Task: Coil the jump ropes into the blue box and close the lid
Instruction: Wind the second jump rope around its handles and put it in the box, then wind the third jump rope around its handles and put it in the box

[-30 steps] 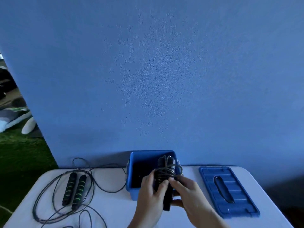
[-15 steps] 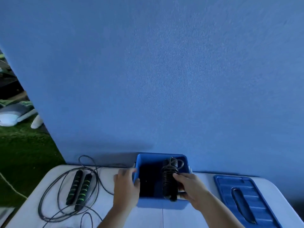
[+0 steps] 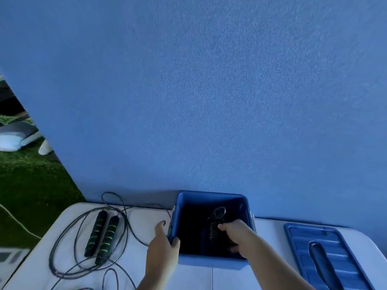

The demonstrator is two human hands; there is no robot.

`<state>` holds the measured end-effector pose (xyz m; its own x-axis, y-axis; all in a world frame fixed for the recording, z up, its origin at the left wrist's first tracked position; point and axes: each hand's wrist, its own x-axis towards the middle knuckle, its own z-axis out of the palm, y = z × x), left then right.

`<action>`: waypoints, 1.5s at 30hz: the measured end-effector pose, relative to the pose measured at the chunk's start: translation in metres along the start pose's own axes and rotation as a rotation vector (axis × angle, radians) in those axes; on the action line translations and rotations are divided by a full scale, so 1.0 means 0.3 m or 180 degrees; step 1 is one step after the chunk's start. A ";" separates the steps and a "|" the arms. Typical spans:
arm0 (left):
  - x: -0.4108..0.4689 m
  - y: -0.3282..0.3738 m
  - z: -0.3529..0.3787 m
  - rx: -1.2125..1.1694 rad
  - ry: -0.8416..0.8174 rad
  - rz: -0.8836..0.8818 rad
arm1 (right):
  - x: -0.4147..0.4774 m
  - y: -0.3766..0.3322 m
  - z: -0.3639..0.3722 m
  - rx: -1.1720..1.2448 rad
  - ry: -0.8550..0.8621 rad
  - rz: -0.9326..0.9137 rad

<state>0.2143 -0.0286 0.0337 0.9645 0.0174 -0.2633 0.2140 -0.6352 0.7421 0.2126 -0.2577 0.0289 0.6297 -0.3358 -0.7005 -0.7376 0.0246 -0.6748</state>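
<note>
White bench (image 3: 136,266), blue wall (image 3: 209,101): left grip (image 3: 162,245) clamped on the blue box (image 3: 211,194) rim, right grip (image 3: 236,233) wrapped round the coiled rope (image 3: 214,226) — press it flat before letting go.

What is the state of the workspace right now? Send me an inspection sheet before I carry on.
surface: white table, with the box, lid and one rope on it.
job's things: blue box open; coiled jump rope inside it; loose jump rope uncoiled left of the box, handles side by side; lid flat to the box's right.
clutter: nothing seen.
hands: left hand grips the box's left wall; right hand holds the coiled rope in the box.
cables: only the loose rope's cord, sprawled in loops.
surroundings: blue wall behind; green turf at left.
</note>
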 end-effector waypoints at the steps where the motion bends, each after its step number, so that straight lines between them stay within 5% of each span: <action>1: -0.003 0.002 -0.001 -0.0024 -0.0002 -0.0012 | 0.018 0.004 0.006 -0.0074 -0.0018 0.0028; 31: 0.008 0.017 -0.001 -0.0016 -0.0034 -0.0026 | 0.073 -0.005 0.020 -0.0909 0.0292 -0.0030; 41: -0.078 0.006 -0.120 -0.0026 0.0071 0.0053 | -0.221 -0.120 0.023 -0.2973 0.0651 -0.1181; 45: -0.164 -0.029 -0.203 -0.0289 0.0228 0.0180 | -0.373 -0.130 0.117 -0.3042 0.0643 -0.1776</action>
<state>0.1743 0.0231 0.0776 0.9834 0.0406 -0.1771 0.1688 -0.5643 0.8081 0.1793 -0.1880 0.1255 0.9430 -0.2226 -0.2473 -0.3037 -0.8795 -0.3663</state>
